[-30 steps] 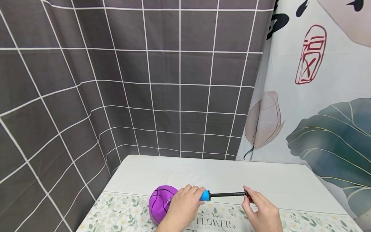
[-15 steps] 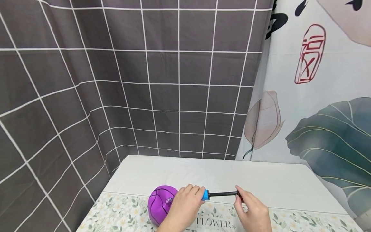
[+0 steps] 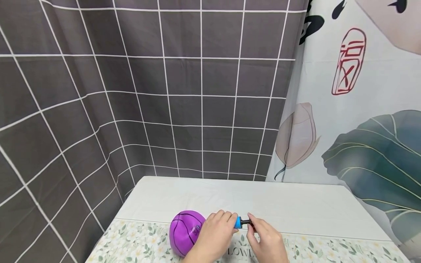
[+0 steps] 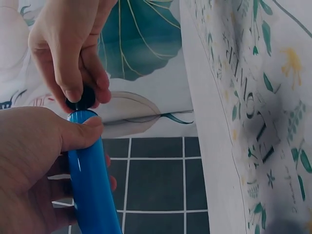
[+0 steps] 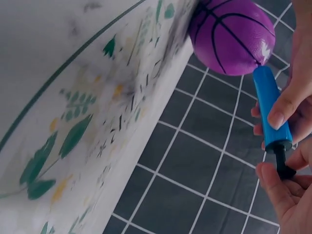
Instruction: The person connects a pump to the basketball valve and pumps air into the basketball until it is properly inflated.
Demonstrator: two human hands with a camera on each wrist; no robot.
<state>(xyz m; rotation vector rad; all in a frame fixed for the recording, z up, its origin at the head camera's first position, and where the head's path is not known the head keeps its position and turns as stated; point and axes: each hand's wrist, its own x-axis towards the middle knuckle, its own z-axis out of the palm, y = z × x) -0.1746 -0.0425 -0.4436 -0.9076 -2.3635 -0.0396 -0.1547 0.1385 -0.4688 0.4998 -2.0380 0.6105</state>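
Observation:
A purple ball [image 3: 184,232] with black lines sits on the table, left of both hands. My left hand [image 3: 215,233] grips the blue barrel of a hand pump [image 4: 92,170], its fingers wrapped round it. In the right wrist view the pump's far end meets the ball [image 5: 231,36]; whether a needle sits inside it is hidden. My right hand [image 3: 266,237] pinches the black handle [image 5: 286,172] at the pump's other end between thumb and fingers. Only a short length of black rod shows between handle and barrel.
Under the hands lies a white table cover [image 3: 204,193] with a floral printed front part. Behind it hangs a dark grey curtain [image 3: 184,109] with white grid lines. A white sheet printed with leaves [image 3: 378,157] hangs at the right.
My right hand has moved left toward my left hand, pushing the black rod most of the way into the blue barrel. My left hand and the ball have barely shifted.

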